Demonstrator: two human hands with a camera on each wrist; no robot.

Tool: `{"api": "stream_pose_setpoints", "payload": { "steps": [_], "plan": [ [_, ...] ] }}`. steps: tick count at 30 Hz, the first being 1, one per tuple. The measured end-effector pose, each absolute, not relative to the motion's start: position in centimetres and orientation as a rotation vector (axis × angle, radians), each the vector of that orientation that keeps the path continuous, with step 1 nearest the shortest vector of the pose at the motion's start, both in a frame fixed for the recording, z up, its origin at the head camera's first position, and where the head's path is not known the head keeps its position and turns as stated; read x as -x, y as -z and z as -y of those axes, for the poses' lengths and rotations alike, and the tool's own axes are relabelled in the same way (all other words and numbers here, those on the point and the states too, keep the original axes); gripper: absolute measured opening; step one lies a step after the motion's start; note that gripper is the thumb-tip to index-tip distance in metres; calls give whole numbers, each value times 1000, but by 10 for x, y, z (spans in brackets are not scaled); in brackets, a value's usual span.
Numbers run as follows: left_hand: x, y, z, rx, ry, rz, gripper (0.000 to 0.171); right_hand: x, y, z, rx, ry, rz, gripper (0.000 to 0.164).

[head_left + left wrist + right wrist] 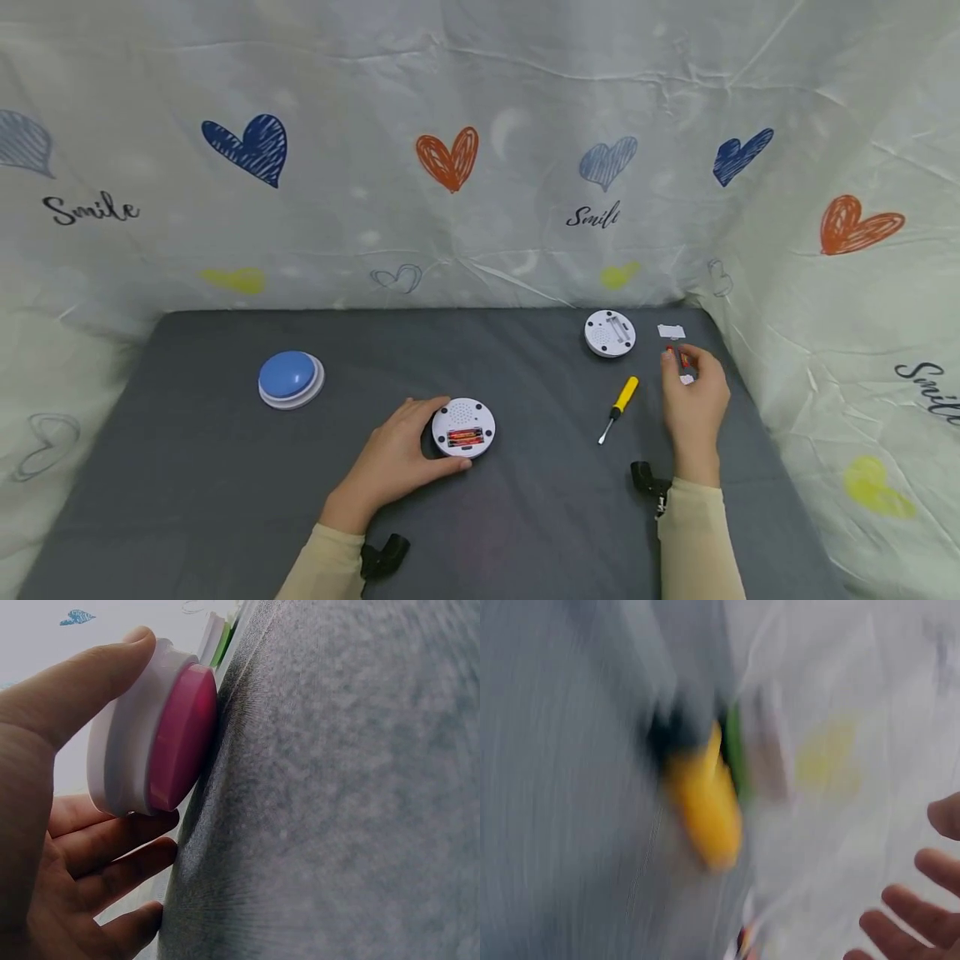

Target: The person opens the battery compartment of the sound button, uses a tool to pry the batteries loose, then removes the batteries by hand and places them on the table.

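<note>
My left hand (397,454) grips a round push button (467,412) by its rim, thumb at the near side and fingers at the far side. Its white underside faces up, and two red batteries (466,437) lie in its uncovered compartment. From the left wrist view, the pink dome (184,739) faces the tabletop. At the right, my right hand (696,408) hovers with thumb and forefinger apart, over loose red batteries (684,360) and a small white cover (687,379). In the blurred right wrist view, the fingers (906,913) are spread with nothing between them.
A yellow-handled screwdriver (622,404) lies left of my right hand. Behind it is another upturned button (610,334) with an uncovered compartment. A second white cover (671,332) lies near the back edge. A blue-domed button (289,377) stands at left on the grey cloth (225,500).
</note>
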State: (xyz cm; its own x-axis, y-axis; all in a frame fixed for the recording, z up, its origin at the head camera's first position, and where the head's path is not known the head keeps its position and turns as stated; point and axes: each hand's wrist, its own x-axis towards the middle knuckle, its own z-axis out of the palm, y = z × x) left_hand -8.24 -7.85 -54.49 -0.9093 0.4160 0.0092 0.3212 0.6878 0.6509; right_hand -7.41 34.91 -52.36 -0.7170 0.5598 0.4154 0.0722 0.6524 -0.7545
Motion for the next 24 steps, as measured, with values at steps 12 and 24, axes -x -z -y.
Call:
{"api": "stream_pose_setpoints", "payload": {
  "steps": [12,24],
  "plan": [
    [83,545,77,-643,-1049,-2761,99,77,505,-238,-320,-987,2425,27],
    [82,546,80,-653,-1039,-2760,99,75,527,-271,222,-559,2882,43]
  ]
}}
